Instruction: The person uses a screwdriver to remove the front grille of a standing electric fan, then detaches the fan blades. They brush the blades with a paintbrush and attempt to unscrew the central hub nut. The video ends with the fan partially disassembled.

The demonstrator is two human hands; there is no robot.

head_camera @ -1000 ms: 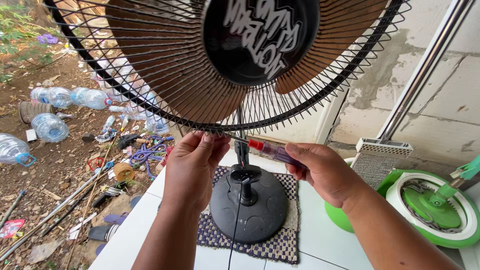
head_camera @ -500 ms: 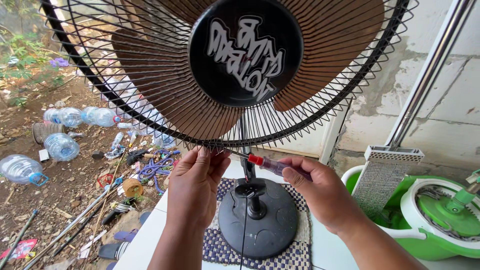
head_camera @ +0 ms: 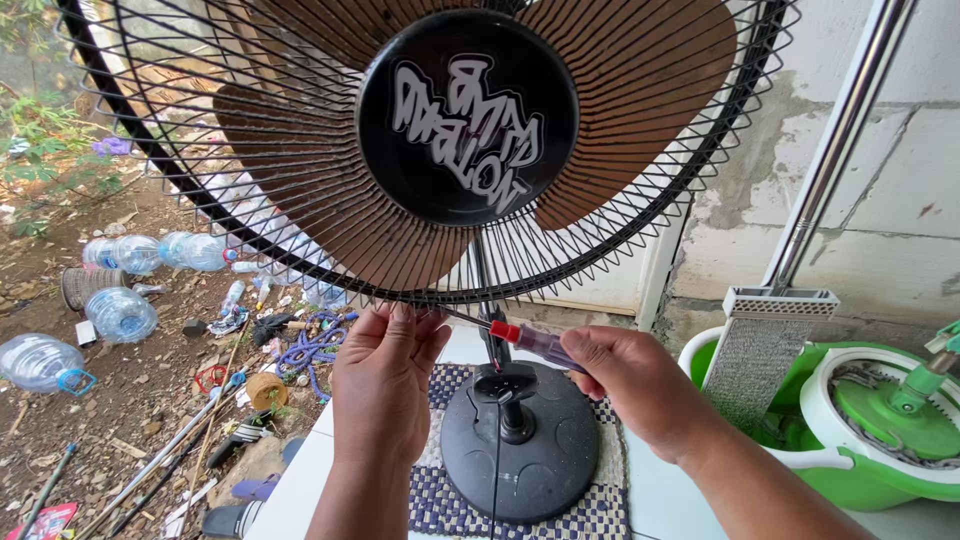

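- Left hand: fingers pinched together on the lower rim of the fan grille.
- Right hand: clamped on a screwdriver, tip at the rim beside the left fingers.
- Risk: the tip may slip off and jab those fingers; the fan, on its round base, may tip.

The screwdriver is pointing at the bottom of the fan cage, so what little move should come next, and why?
Probably ease the screwdriver tip a little further left, into the fastener at the bottom rim of the fan guard. The right hand holds the tool level, aimed at the spot that the left hand pinches at the rim. Whether the tip already sits in the fastener cannot be told.
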